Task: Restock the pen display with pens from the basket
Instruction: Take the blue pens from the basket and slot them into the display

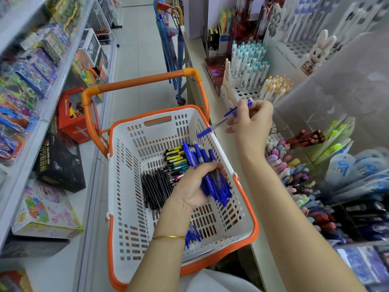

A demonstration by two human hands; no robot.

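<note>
Orange-rimmed white basket point(134, 120) in the middle of the aisle, with slotted walls and an orange handle point(143, 81) standing at its far side. On the basket floor, a heap of black pens point(155, 188) toward the left. Beyond them, yellow-and-black pens point(174, 154) and teal pens point(179, 164). A few loose blue ones point(192, 234) at the near end, partly hidden behind the left forearm.

Left hand point(193, 186) over the basket, fingers and thumb curled round a bundle of blue pens point(212, 182), fanned out toward the far side. Thin gold bangle point(168, 237) on that wrist.

Right hand point(252, 123) raised over the cream surface point(231, 154) beside the basket's far right corner, pinching a single blue pen point(221, 121) by its upper end between thumb and fingers. Pen slanted, lower end down-left over the basket rim, upper end close to the white holder point(245, 94).

White holder with rows of round holes, on the surface at right. Teal-topped white pens point(248, 60) upright in its far rows, yellow-topped white pens point(275, 85) at its right, bare holes showing in the near rows. Rabbit figure point(320, 49) farther right. Nearer on the right, clear compartments with red-ended pens point(307, 138) and yellow-green highlighters point(334, 148), the rest too blurred to name.

On the left, shelves of colourful boxes point(42, 60), with a red box point(73, 123) and a black box point(61, 161) low down. Blue trolley point(168, 45) far along the aisle.
</note>
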